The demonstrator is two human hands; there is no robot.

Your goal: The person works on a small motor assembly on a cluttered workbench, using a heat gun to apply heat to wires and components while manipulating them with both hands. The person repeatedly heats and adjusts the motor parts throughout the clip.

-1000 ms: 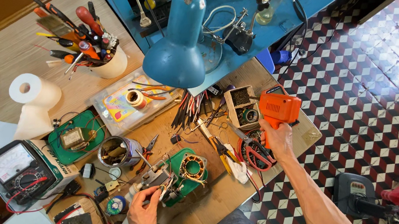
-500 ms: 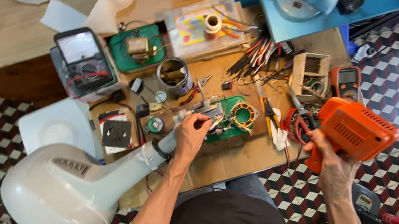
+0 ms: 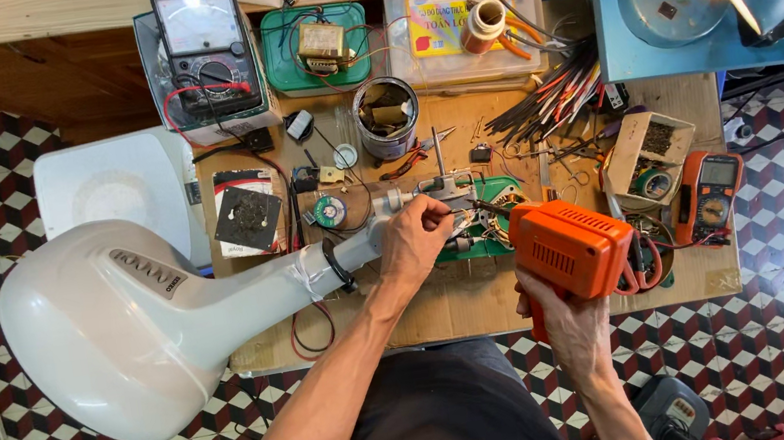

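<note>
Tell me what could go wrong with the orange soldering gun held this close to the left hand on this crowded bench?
The orange soldering gun in the right hand points its tip toward the left hand, which pinches a thin wire at the green circuit board; a slip could burn the fingers. The white fan base overhangs the wooden bench and might tip. Loose red wires near the forearm could snag.
</note>
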